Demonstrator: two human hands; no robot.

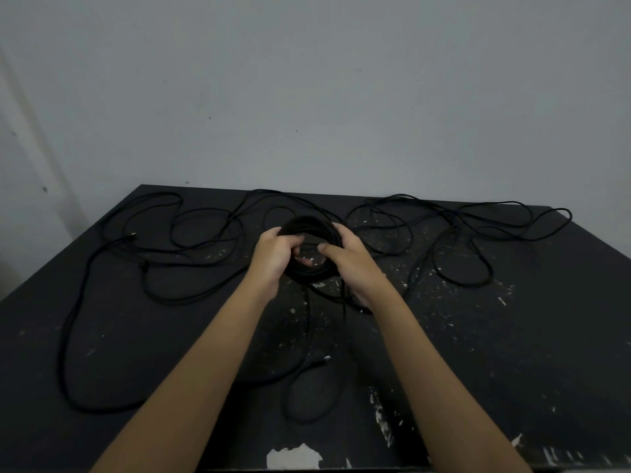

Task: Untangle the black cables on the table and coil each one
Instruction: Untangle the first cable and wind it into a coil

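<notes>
As hands grip coil, cables sprawl

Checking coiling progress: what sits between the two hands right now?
In the head view, a coiled black cable sits between the left hand and the right hand; both hands grip it.

A: Arms?
B: Bare. Left forearm and right forearm reach in from the near edge, converging toward the middle.
A: Left hand?
B: Back up, fingers curled round the left side of the cable coil.
A: Right hand?
B: Grips the coil's right side, thumb pointing left. Hands close together.
</notes>
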